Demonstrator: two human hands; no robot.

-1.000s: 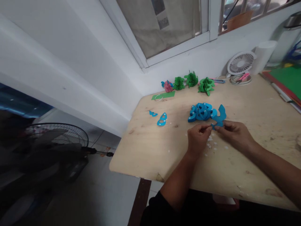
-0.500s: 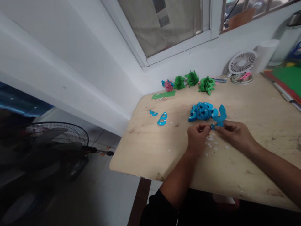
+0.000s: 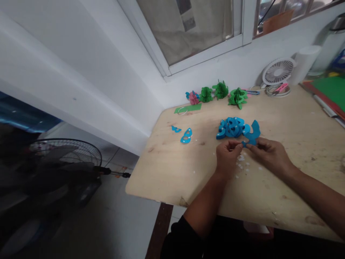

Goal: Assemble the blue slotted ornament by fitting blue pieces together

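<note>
A curved blue paper cutout (image 3: 252, 133) is held between my two hands above the table. My right hand (image 3: 268, 151) pinches its lower edge. At its left tip, the thumb and fingers of my left hand (image 3: 228, 152) are closed together on the cutout. Just behind my hands lies a pile of blue paper cutouts (image 3: 232, 127), several with small white squares on them. Small white scraps (image 3: 242, 158) are scattered on the wood under my fingers. Farther left are two more groups of pieces, a blue looped cutout (image 3: 186, 136) and a small blue cutout (image 3: 176, 129).
Green folded paper shapes (image 3: 221, 90) and a pink one (image 3: 193, 97) stand along the wall. A green strip (image 3: 194, 107) lies near them. A small white fan (image 3: 278, 72) is at the back right. A floor fan (image 3: 64, 154) stands left of the wooden table (image 3: 161, 169).
Both hands keep their pinch on the blue cutout, with hardly any movement. The whole view has shifted very slightly.
</note>
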